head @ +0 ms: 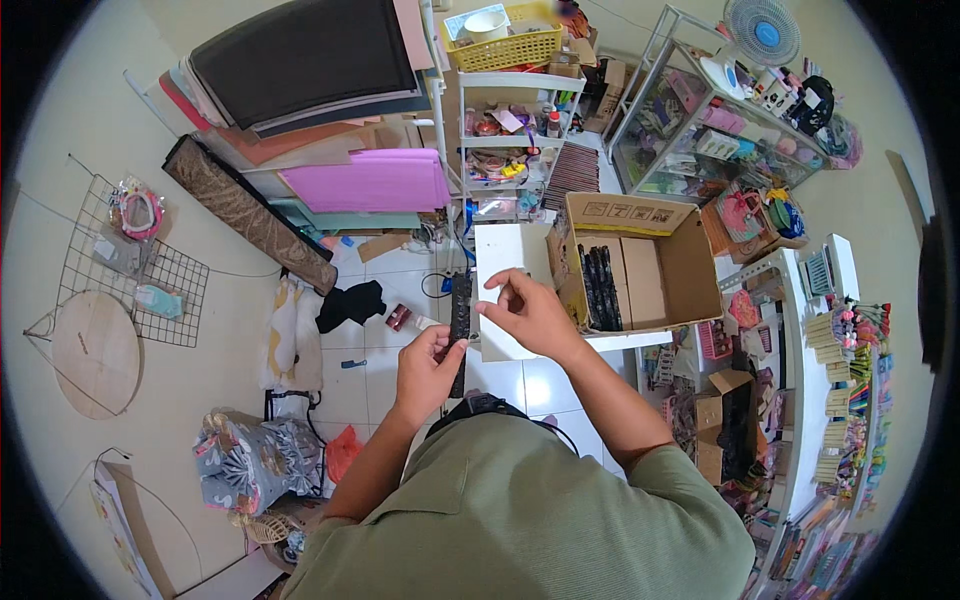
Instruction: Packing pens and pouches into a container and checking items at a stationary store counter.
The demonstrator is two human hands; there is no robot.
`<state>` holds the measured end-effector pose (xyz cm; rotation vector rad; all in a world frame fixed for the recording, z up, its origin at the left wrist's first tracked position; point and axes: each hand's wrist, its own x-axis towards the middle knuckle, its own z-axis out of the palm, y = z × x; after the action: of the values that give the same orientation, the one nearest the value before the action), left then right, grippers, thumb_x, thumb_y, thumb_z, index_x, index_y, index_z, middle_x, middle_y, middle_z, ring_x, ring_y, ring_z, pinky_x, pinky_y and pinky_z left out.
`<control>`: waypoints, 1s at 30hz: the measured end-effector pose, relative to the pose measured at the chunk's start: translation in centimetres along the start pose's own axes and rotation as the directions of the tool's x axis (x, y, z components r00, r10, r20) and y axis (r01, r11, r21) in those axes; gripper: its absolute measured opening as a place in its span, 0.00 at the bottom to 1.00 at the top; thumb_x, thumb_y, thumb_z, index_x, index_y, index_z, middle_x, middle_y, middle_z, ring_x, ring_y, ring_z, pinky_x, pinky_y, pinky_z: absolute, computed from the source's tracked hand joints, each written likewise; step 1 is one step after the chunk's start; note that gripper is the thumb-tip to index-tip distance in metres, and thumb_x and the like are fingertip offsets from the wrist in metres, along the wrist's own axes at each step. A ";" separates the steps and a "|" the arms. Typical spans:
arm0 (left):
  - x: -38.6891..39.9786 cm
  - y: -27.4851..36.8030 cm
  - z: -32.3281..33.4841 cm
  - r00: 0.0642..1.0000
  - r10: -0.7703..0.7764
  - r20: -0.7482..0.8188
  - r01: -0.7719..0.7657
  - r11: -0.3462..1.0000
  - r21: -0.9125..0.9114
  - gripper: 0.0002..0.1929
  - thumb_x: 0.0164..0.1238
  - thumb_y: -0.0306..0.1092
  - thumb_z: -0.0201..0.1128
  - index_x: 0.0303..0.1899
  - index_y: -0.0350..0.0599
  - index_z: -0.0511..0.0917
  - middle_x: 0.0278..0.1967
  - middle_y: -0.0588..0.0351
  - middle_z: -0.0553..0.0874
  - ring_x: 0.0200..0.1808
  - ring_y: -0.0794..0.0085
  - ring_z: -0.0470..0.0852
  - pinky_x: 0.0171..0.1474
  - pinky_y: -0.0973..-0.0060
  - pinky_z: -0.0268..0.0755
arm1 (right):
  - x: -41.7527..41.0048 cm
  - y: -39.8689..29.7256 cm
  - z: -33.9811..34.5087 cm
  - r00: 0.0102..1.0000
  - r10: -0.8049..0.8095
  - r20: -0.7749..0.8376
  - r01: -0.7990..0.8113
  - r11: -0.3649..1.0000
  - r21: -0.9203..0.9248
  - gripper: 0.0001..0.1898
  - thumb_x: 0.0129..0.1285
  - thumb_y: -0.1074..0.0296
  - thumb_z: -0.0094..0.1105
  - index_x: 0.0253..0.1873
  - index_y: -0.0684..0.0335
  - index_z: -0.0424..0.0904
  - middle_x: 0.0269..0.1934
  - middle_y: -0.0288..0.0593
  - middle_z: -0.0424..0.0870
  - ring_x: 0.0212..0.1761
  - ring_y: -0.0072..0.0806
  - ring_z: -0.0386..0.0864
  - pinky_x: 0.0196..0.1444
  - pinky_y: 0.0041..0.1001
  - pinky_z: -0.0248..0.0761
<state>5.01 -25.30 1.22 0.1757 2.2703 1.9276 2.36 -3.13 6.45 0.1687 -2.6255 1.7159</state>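
Note:
My left hand grips a long, narrow black bundle, seemingly wrapped in plastic, which stands lengthwise in the picture before me. Just right of the bundle's upper part is my right hand, its thumb and forefinger curved towards each other with a gap between them. Whether a thin clear piece lies between the right fingertips and the bundle, I cannot tell. Under the right hand is a white tabletop. An open cardboard box on the right holds several similar black bundles side by side along its left part.
Behind the table stands a white tiered rack with small goods. A glass cabinet bears a fan. White shelving is on the right. At left, a rolled brown covering leans near a black cloth on the floor.

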 end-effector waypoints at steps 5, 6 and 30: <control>0.2 0.0 0.1 1.000 0.030 -0.002 -0.030 1.000 0.002 0.09 0.78 0.26 0.72 0.52 0.31 0.85 0.38 0.56 0.92 0.36 0.81 0.87 0.39 0.78 0.81 | 0.2 0.8 0.5 0.991 0.117 0.070 -0.128 0.975 0.181 0.12 0.74 0.61 0.74 0.49 0.66 0.87 0.27 0.30 0.77 0.29 0.16 0.70 0.33 0.26 0.68; 0.2 0.2 0.1 1.000 0.010 0.006 -0.010 1.000 -0.017 0.09 0.78 0.26 0.71 0.52 0.31 0.84 0.39 0.56 0.92 0.37 0.81 0.87 0.41 0.78 0.81 | 0.3 1.1 0.4 0.993 0.099 0.067 -0.109 0.979 0.171 0.11 0.76 0.63 0.72 0.49 0.66 0.86 0.29 0.27 0.78 0.30 0.14 0.71 0.34 0.24 0.67; 0.6 -1.0 -0.1 0.973 -0.171 0.157 0.222 0.884 -0.411 0.08 0.84 0.27 0.64 0.57 0.36 0.83 0.49 0.56 0.92 0.47 0.77 0.88 0.55 0.75 0.81 | -2.4 5.6 5.6 0.954 0.260 0.148 -0.288 0.657 0.697 0.12 0.83 0.56 0.62 0.54 0.60 0.78 0.43 0.33 0.82 0.45 0.22 0.81 0.50 0.28 0.77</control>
<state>4.39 -25.42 0.21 0.0012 1.6669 2.1760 4.59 -5.77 -1.11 -0.2287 -1.8976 2.7841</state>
